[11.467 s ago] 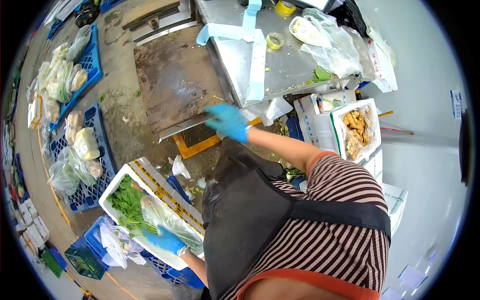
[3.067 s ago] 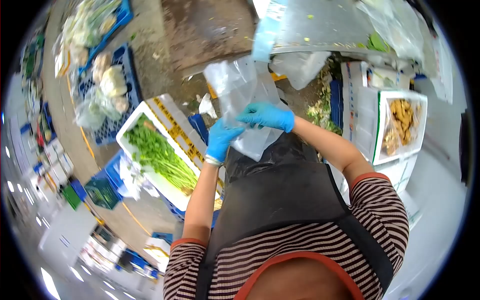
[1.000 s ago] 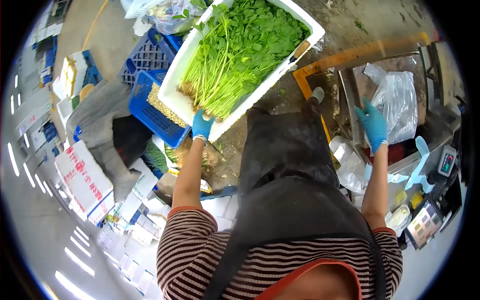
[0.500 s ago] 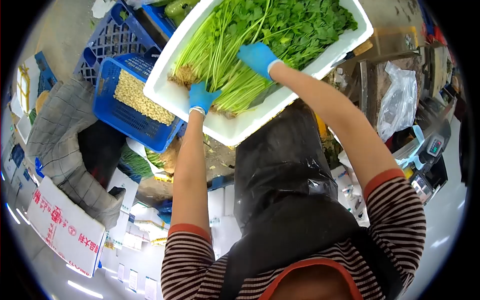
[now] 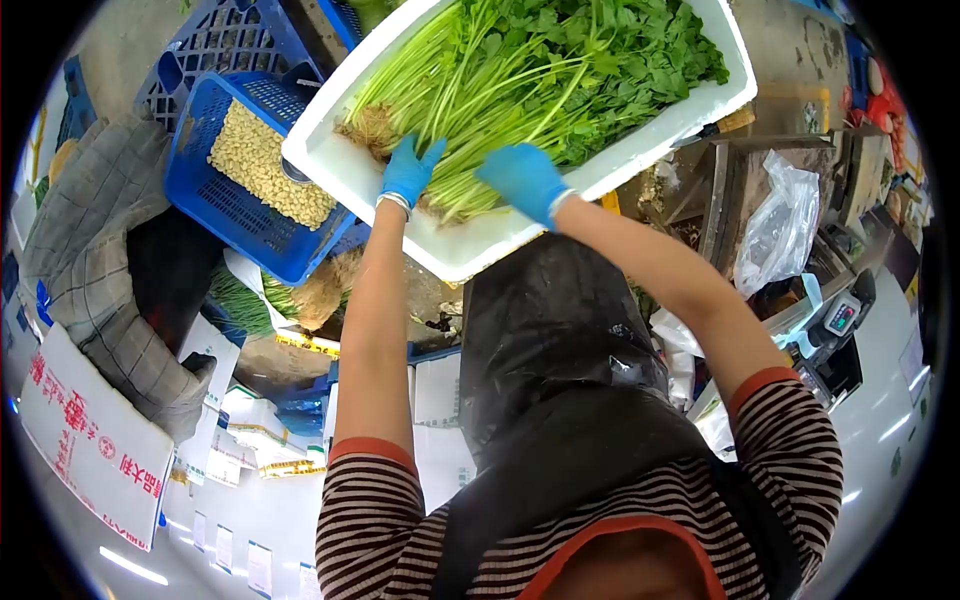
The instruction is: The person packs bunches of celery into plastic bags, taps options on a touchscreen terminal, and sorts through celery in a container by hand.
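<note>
A white foam box [image 5: 452, 258] holds a heap of leafy celery [image 5: 470, 100], its pale roots toward the left and its leaves toward the right. My left hand [image 5: 408, 172], in a blue glove, is at the root end of the stems. Its thumb stands apart from the fingers. My right hand [image 5: 526, 184], also blue-gloved, lies over the lower stems near the box's front wall, slightly blurred. Its fingers point left and look stretched out. Both hands touch or nearly touch the stalks.
Left of the box stands a blue basket [image 5: 262, 262] with pale beans or kernels [image 5: 265, 165]. A quilted grey cover [image 5: 85, 250] and a printed white carton [image 5: 95, 440] lie farther left. Clear plastic [image 5: 780, 225] and a digital scale [image 5: 842, 315] are on the right.
My right hand has moved down from the upper stems to the lower ones near the front wall. My left hand has shifted slightly up and right. The camera view has shifted slightly.
</note>
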`<state>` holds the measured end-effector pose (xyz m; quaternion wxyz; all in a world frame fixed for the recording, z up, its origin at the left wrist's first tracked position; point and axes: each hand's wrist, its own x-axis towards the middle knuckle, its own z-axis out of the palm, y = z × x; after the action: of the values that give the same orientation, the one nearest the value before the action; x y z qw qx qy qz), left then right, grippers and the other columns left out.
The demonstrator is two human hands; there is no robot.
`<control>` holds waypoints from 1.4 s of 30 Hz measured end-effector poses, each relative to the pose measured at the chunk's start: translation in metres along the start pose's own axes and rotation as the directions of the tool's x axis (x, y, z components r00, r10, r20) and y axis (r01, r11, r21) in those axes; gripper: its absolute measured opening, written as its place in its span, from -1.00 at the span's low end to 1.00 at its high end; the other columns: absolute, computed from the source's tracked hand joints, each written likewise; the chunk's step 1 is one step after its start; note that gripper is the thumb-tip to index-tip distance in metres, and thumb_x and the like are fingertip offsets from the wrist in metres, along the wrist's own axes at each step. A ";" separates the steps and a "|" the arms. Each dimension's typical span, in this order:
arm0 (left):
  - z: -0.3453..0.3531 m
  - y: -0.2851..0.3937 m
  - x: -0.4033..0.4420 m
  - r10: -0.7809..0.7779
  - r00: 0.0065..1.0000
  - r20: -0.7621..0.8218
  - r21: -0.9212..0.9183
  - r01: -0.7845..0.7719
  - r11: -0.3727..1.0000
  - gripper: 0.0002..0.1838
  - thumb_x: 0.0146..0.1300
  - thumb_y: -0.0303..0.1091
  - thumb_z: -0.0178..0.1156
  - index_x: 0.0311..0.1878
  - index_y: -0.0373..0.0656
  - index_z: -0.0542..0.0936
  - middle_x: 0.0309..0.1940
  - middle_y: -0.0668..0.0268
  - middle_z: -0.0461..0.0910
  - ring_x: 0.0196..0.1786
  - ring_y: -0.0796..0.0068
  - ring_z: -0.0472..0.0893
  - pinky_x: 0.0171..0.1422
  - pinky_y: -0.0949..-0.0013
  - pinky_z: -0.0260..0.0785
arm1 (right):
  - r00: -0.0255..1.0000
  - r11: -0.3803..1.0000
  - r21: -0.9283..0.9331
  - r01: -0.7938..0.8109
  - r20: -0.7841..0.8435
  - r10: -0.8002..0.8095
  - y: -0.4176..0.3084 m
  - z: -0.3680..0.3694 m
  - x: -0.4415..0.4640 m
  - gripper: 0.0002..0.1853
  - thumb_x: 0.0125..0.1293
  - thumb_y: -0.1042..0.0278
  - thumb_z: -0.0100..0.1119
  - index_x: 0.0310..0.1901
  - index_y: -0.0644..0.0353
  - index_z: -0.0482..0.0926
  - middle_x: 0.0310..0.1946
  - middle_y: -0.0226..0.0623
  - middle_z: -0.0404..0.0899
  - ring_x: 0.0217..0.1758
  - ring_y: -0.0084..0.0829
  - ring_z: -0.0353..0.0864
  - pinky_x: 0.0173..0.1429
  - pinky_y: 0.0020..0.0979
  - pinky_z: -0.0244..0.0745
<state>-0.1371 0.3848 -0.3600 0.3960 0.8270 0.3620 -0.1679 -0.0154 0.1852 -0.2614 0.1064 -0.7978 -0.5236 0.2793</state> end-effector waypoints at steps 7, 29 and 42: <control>-0.031 0.069 -0.044 -0.037 0.925 0.378 0.437 -0.144 0.888 -0.05 -0.17 0.35 0.47 0.09 -0.31 0.56 0.22 -0.16 0.43 0.24 -0.12 0.46 0.28 0.07 0.36 | 0.970 0.860 0.479 -0.177 -0.064 0.235 -0.025 0.022 -0.049 -0.61 0.29 0.31 0.20 0.17 0.03 0.56 -0.12 -0.19 0.61 -0.19 -0.12 0.67 -0.03 -0.19 0.57; -0.016 0.062 -0.075 0.003 0.966 0.258 0.424 -0.116 0.898 -0.56 -0.04 -0.30 0.41 -0.10 -0.17 0.47 -0.15 0.02 0.59 -0.09 -0.01 0.64 -0.06 0.03 0.53 | 0.525 -0.800 0.526 -0.290 0.786 0.327 -0.043 0.043 -0.034 -0.51 0.39 0.12 0.23 0.25 0.18 0.49 0.15 -0.25 0.50 0.12 -0.32 0.53 0.22 -0.27 0.45; -0.073 0.132 -0.173 -0.192 0.939 0.287 -0.545 0.324 0.773 -0.46 0.22 0.06 0.36 0.08 -0.20 0.67 -0.14 0.08 0.71 -0.16 0.33 0.68 0.02 0.32 0.50 | 0.694 -0.795 0.601 -0.084 0.608 0.386 -0.052 0.016 -0.072 -0.59 0.29 0.19 0.34 0.07 0.24 0.58 -0.15 -0.29 0.67 -0.16 -0.43 0.67 -0.02 -0.39 0.61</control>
<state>-0.1595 0.3046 -0.1462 0.6404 0.5839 0.4616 -0.1897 -0.0858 0.1409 -0.2262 0.6639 -0.3774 0.3943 0.5112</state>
